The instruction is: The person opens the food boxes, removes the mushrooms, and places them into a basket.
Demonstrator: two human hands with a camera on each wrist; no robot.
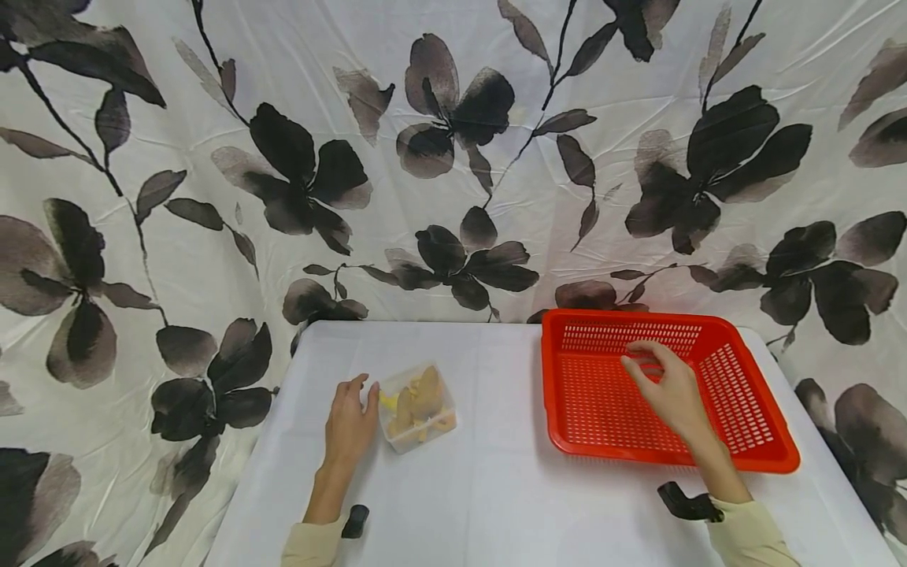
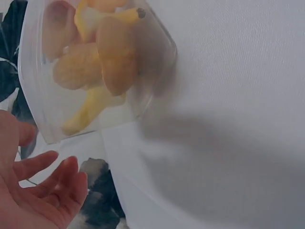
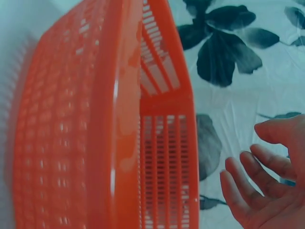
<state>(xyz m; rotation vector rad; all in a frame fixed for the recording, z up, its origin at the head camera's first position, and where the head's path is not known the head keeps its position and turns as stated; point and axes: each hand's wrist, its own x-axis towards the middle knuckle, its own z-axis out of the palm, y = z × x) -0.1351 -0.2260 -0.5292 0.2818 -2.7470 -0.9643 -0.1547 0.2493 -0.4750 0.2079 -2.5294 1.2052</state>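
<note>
Two sides of one desk (image 1: 496, 504). Left: the left hand (image 1: 349, 421), fingers relaxed and holding nothing, just beside the clear box (image 1: 407, 442) of food pieces (image 1: 427, 394); a careless sideways nudge could tip the box and spill them. Right: the right hand (image 1: 669, 394), likewise empty, thumb and fingers parted, above the basket (image 1: 588, 394); lowered askew, it could catch the rim (image 1: 623, 453) and shove the basket toward the desk's right edge.
</note>
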